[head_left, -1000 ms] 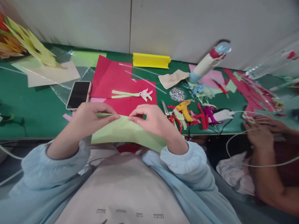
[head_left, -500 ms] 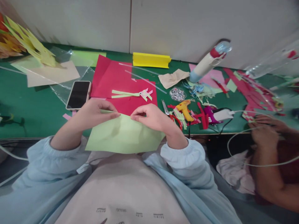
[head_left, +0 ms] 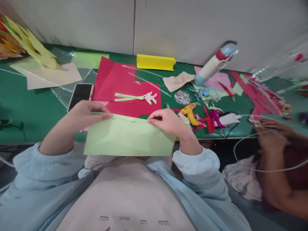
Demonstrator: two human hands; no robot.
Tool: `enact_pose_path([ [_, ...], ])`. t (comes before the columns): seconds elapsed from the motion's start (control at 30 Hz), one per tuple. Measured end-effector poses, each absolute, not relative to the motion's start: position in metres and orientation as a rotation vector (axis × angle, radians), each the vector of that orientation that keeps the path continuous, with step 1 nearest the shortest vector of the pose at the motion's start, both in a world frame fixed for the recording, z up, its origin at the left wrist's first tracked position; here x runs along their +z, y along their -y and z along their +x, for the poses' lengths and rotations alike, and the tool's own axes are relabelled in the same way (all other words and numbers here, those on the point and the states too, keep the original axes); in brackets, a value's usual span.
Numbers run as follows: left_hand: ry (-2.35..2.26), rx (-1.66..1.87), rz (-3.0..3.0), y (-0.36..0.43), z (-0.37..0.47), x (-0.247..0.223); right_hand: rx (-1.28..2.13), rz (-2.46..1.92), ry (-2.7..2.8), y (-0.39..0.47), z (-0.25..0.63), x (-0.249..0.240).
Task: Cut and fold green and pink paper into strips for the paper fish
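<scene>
Plainly, from my remote seat, everything hinges on the pale green rectangular paper sheet (head_left: 130, 138), held at the near edge of the green tabletop (head_left: 36, 106). My left hand (head_left: 81, 117) pinches its top edge toward one end, thumb and index finger closed together on the paper; my right hand (head_left: 169, 122) does likewise toward the other, its tips nipped with no gap I can make out. Between them the edge seems turned over in a narrow strip (the crease is too faint for me to judge). To do this well, I would hold both pinches level, press the strip flat end to end, and pull only enough to stop the paper bowing.

Beyond lie bright red card sheets (head_left: 115, 77) bearing a small pink-and-white paper fish (head_left: 149, 97). A pale-cased phone with a black screen (head_left: 81, 92) sits just behind my left hand, and a yellow plastic glue gun (head_left: 190, 114) near my right, so sideways sweeps call for care. Farther right are another person's hands (head_left: 269, 136).
</scene>
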State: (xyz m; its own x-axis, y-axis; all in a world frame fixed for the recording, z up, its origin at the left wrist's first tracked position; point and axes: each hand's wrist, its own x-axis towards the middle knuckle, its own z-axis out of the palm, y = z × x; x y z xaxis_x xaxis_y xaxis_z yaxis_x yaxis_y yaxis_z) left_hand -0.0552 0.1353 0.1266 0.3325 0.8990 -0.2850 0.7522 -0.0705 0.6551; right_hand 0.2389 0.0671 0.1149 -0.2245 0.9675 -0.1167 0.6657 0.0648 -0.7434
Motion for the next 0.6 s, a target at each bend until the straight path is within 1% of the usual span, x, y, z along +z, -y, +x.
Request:
enact_pose_path([
  [0.17, -1.483, 0.136, 2.311, -0.131, -0.042, 0.130, 0.717, -1.665, 2.154, -0.062, 0.225, 0.124],
  [0.23, -1.392, 0.119, 2.435, -0.127, -0.029, 0.131, 0.666, -1.662, 2.237, -0.061, 0.218, 0.127],
  [0.3, -1.200, 0.046, 2.482, -0.124, -0.016, 0.128, 0.632, -1.653, 2.308, -0.061, 0.212, 0.129],
  [0.4, -0.902, 0.035, 2.466, -0.124, -0.001, 0.121, 0.591, -1.630, 2.393, -0.062, 0.208, 0.129],
  [0.47, -0.844, 0.035, 2.440, -0.126, 0.004, 0.115, 0.579, -1.621, 2.420, -0.062, 0.207, 0.129],
  [0.6, -0.869, 0.039, 2.399, -0.129, 0.003, 0.109, 0.612, -1.614, 2.377, -0.063, 0.211, 0.130],
])
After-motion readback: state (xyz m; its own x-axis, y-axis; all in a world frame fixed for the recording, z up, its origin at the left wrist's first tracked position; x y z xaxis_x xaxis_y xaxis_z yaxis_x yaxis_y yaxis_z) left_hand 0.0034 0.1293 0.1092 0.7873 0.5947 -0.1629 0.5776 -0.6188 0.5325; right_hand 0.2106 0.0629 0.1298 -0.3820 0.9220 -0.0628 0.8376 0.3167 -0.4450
